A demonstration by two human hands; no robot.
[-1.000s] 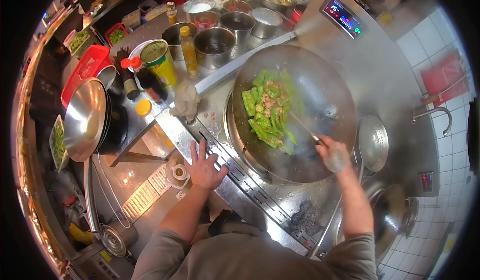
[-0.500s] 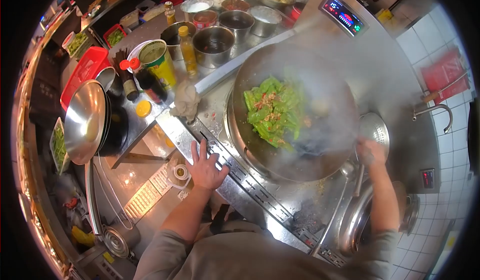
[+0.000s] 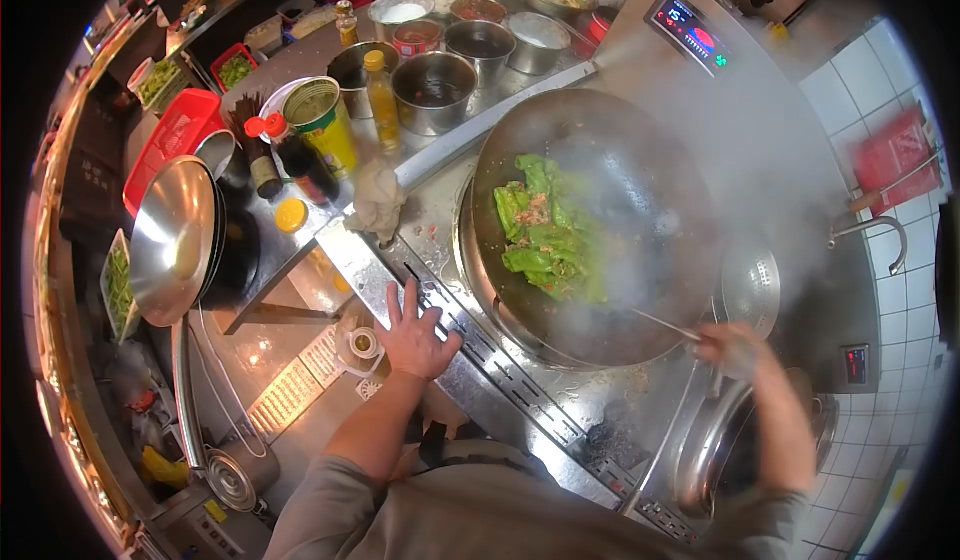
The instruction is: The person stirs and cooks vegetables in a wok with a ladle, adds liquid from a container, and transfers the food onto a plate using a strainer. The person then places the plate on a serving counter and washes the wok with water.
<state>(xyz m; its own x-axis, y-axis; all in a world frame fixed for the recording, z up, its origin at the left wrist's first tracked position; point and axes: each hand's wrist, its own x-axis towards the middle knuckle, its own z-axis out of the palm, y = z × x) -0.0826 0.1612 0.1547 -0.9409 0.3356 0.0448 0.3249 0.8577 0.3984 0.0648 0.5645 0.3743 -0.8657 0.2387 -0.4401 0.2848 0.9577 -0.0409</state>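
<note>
My right hand (image 3: pixel 732 348) is closed round the handle of a long metal utensil (image 3: pixel 660 322), whose far end is lost in steam over the wok (image 3: pixel 660 160). Green peppers (image 3: pixel 550 250) with reddish-brown bits lie in the wok's left half. My left hand (image 3: pixel 418 342) rests with spread fingers on the slotted metal edge (image 3: pixel 465 360) of the stove, left of the wok, and holds nothing. Right of the wok is a perforated strainer (image 3: pixel 752 285), partly veiled by steam. A crumpled grey cloth (image 3: pixel 378 200) lies above my left hand.
Metal pots (image 3: pixel 434 85), an oil bottle (image 3: pixel 382 105), a yellow-green can (image 3: pixel 322 125) and dark sauce bottles (image 3: pixel 302 160) stand beyond the stove edge. Stacked pans (image 3: pixel 175 240) are at left. A faucet (image 3: pixel 885 225) juts from the right, above a second wok (image 3: pixel 715 445).
My right hand moved right and down with the utensil. The peppers shifted and tumbled within the wok, and steam has spread to the right. My left hand has stayed put.
</note>
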